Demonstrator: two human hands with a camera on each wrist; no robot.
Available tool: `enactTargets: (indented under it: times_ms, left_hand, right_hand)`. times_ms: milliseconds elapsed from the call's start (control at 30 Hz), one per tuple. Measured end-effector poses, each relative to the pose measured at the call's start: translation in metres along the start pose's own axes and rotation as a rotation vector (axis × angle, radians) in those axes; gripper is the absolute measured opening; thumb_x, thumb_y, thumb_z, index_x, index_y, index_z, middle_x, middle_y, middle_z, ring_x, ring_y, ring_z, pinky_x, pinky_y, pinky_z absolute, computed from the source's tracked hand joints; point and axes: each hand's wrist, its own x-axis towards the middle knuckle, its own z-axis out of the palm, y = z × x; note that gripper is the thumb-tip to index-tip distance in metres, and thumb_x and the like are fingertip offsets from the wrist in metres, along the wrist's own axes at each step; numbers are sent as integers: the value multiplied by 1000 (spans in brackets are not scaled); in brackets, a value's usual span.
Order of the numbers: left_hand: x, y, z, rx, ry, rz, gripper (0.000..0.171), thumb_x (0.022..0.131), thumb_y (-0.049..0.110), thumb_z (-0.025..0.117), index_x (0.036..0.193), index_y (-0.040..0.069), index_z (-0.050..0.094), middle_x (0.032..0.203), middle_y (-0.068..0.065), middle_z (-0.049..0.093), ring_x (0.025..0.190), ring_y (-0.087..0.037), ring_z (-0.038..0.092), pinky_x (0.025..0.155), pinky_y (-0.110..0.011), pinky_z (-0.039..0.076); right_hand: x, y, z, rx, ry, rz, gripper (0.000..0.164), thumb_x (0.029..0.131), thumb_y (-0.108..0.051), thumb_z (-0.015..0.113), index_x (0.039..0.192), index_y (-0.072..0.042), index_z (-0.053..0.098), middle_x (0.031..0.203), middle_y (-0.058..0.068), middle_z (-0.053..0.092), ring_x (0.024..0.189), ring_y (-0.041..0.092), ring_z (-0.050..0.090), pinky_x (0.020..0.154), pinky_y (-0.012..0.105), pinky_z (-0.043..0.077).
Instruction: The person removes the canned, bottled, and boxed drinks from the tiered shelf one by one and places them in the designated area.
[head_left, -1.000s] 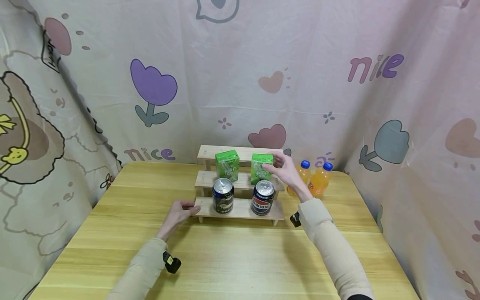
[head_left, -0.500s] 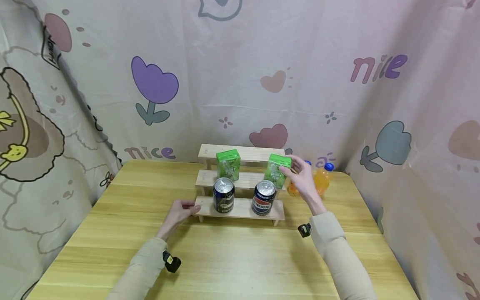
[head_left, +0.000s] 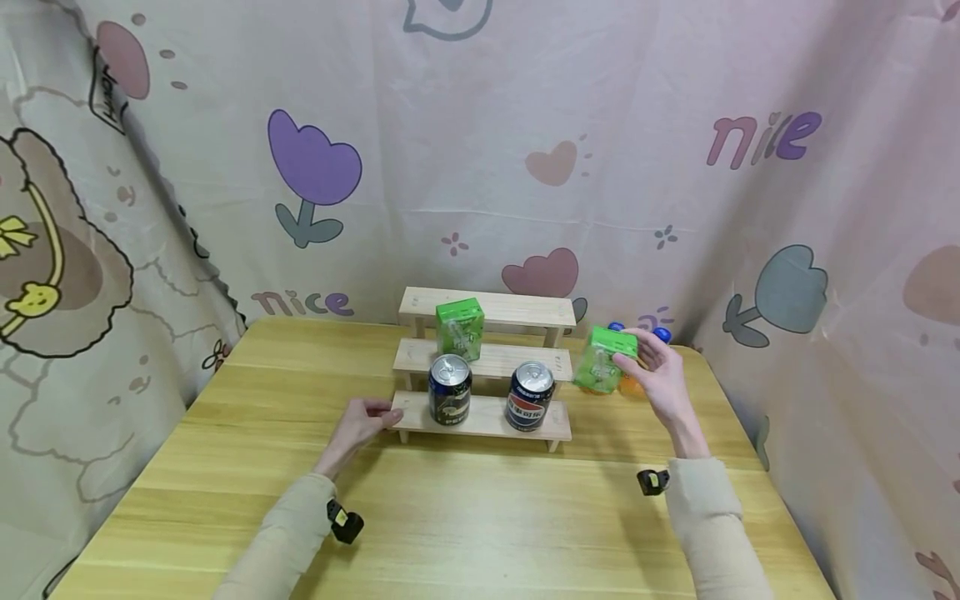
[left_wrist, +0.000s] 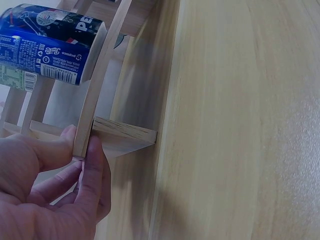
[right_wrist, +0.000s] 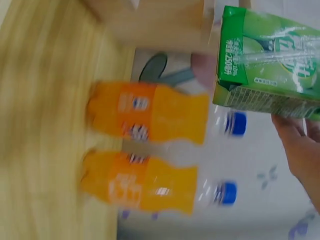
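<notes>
My right hand grips a green drink carton in the air, right of the wooden stepped rack. Behind that carton, partly hidden, stand two orange soda bottles with blue caps. My left hand pinches the left end of the rack's lowest board, thumb on top and fingers beneath in the left wrist view. On that board stand two dark blue cans, one left and one right. A second green carton rests on the middle board.
The rack stands on a wooden table near its back edge. A patterned curtain hangs behind the table and at both sides. The rack's top board bears nothing.
My right hand has lifted the right green carton off the middle board and carried it rightward, in front of the orange bottles. The left hand stays on the rack's end.
</notes>
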Motion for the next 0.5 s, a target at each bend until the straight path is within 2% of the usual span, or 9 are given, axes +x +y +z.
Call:
enactTargets:
  times_ms: [267,500]
  left_hand:
    - [0,1,0,-4,-1,-20,45,96,21,68,126,-12,59,123,-32,65,109,-38,64,97,-49,54]
    - [0,0,0,2,-4,-6,45,96,19,68,125,-13,59,122,-33,65,109,-40,65,98,-50,53]
  right_hand:
    - [-16,18,-37,28,-12,1,37,93,5,65,129,2,58,115,-16,66,105,-3,63,87,10,52]
    - [-28,38,-60,14,-12,32,40,93,6,65,131,7,54,116,-17,65,107,-5,61,88,8,51]
